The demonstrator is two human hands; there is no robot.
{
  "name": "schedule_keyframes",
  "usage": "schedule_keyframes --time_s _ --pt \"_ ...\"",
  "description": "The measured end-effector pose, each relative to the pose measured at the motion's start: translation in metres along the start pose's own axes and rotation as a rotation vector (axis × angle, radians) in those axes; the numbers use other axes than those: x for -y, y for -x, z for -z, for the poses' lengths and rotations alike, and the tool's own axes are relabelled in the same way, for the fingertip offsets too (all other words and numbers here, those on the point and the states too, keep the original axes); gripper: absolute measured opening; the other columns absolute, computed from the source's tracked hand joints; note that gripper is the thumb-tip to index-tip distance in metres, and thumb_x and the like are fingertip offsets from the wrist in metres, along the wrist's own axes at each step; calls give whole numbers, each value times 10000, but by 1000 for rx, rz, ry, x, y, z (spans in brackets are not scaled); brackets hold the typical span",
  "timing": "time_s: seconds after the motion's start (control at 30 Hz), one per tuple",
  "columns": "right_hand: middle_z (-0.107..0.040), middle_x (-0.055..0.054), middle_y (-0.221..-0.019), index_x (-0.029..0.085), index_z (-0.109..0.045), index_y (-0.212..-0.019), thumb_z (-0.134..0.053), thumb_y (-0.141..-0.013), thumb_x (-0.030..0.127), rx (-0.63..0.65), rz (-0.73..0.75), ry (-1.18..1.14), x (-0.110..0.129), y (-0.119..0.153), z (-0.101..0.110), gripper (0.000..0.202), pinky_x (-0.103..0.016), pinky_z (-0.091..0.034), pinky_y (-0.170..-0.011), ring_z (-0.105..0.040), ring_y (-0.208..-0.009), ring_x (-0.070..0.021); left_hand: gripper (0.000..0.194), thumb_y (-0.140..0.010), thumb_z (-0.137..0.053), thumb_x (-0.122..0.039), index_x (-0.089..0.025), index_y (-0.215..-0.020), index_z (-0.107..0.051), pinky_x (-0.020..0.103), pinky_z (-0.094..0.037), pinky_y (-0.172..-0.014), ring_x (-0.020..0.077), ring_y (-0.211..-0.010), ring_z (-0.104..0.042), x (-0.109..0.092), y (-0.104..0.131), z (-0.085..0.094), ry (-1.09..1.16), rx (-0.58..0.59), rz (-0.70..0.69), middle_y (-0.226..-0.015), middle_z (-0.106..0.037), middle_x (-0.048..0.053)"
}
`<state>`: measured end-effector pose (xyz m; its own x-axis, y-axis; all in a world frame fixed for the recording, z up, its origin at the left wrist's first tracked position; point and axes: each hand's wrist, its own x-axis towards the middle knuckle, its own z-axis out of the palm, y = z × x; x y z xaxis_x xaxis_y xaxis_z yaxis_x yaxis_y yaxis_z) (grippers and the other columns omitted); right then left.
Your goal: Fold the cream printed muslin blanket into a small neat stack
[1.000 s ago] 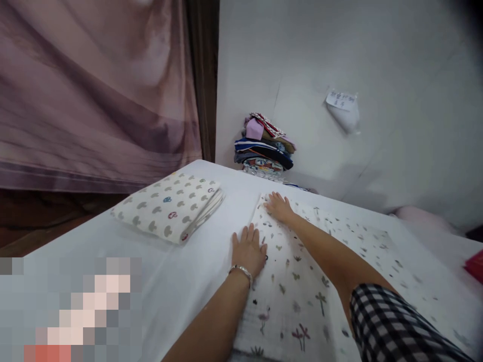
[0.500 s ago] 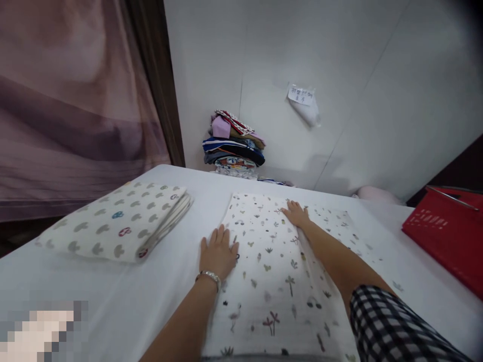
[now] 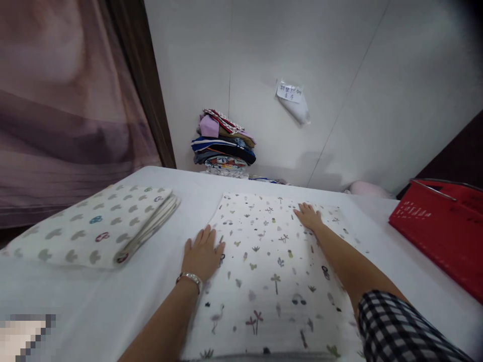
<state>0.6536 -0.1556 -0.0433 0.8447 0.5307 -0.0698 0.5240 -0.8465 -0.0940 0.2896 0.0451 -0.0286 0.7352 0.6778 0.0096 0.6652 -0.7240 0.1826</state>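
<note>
The printed white cloth (image 3: 264, 271) lies flat on the white table (image 3: 90, 306), mostly between the person's two hands and running from near the far edge toward the person. The left hand (image 3: 203, 253) is palm down with fingers spread, resting at the cloth's left edge. Farther off, the right hand (image 3: 309, 217) lies flattened on the cloth's far right part, fingers extended. A folded mushroom-print cloth (image 3: 86, 221) sits to the left, apart from the left hand; a red item (image 3: 441, 231) stands well right of the right hand
</note>
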Motion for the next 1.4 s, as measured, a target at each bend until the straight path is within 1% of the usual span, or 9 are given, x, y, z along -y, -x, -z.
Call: schedule_keyframes --time_s 0.2,0.37,0.5,0.6,0.7,0.8,0.9,1.17,1.4 --pt "-142 -66 -1549 200 -265 -1461 -190 -930 539 -64 72 42 14 16 -2 635 -552 -121 -1103 -93 -1416 -258 579 -901 -244 -457 -176 -1383 -400 538 -239 -1100 281 -1383 -250 2 -1 -4 -8 -34 -13 -1514 -269 72" --pt "-158 -49 -1546 226 -291 -1450 -219 -929 549 40 83 14 28 33 1 616 -546 -137 -1104 -123 -1414 -254 611 -904 -209 -462 -146 -1406 -358 529 -220 -1109 257 -1393 -226 2 -1 -3 -32 -6 -12 -1526 -228 70" --pt "-152 -60 -1547 217 -293 -1451 -215 -940 532 -13 103 7 29 67 3 606 -530 -83 -1117 -84 -1421 -235 619 -904 -200 -457 -135 -1412 -346 530 -213 -1109 253 -1394 -223 2 -2 -2 -34 11 -5 -1529 -217 79" --pt "-163 -65 -1544 223 -312 -1446 -221 -934 552 -26 107 18 5 102 -3 616 -525 -79 -1118 -88 -1421 -242 617 -899 -206 -459 -143 -1409 -352 539 -217 -1102 261 -1394 -221 3 -4 -2 -30 9 -12 -1532 -210 85" --pt "-172 -62 -1542 236 -329 -1440 -244 -927 561 -31 -4 47 -38 131 -8 614 -523 -90 -1116 -99 -1419 -255 629 -897 -190 -471 -145 -1411 -347 549 -219 -1095 271 -1394 -217 4 -6 -1 -22 17 -25 -1535 -199 89" --pt "-173 -52 -1542 222 -292 -1456 -208 -947 512 7 -71 -1 -76 148 -4 592 -490 -123 -1121 -109 -1419 -223 648 -896 -167 -471 -132 -1432 -303 540 -199 -1106 264 -1405 -179 2 -7 1 -39 66 -16 -1548 -151 74" --pt "-147 -46 -1547 210 -255 -1469 -189 -954 502 10 -97 -41 -97 159 2 596 -488 -121 -1122 -92 -1421 -216 662 -893 -152 -481 -137 -1447 -268 527 -181 -1116 252 -1413 -152 1 -8 4 -53 104 -3 -1556 -110 57" --pt "-133 -33 -1551 238 -239 -1469 -210 -948 527 17 -182 -4 -129 185 -4 596 -521 -150 -1104 -96 -1421 -209 658 -882 -199 -491 -144 -1430 -307 544 -192 -1104 268 -1406 -174 5 -15 0 -28 68 -24 -1551 -143 77" --pt "-170 -71 -1542 214 -304 -1447 -225 -950 496 -66 -119 75 -106 202 -4 577 -536 -120 -1101 -99 -1417 -248 600 -886 -266 -462 -162 -1399 -355 551 -189 -1100 275 -1398 -198 3 -12 1 30 43 -17 -1539 -192 96"
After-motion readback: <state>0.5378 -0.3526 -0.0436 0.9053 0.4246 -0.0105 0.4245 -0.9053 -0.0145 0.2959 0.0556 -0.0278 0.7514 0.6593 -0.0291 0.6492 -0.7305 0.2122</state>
